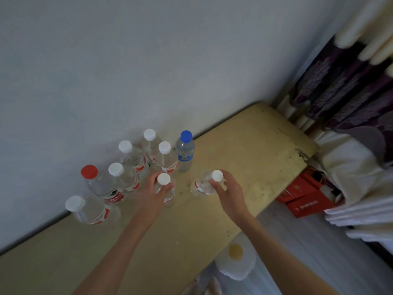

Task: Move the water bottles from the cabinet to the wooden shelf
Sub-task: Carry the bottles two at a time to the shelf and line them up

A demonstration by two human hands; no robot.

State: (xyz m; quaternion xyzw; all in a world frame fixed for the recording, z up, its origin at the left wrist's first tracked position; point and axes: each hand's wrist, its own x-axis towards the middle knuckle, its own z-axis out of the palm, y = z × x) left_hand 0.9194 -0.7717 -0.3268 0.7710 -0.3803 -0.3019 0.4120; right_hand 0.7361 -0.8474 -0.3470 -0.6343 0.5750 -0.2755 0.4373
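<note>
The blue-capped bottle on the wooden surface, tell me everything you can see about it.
The clear plastic bottle with the blue screw cap stands upright on the pale yellowish wooden surface, close to the white wall. It is the only blue-capped one and carries a blue and white label band around its middle. It stands at the right end of the cluster, next to a white-capped clear bottle; whether they touch is unclear. Neither hand touches it. Its fill level cannot be told.

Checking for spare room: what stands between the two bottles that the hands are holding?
Nothing: the head view shows only bare wooden surface between the left-hand bottle and the right-hand bottle.
</note>
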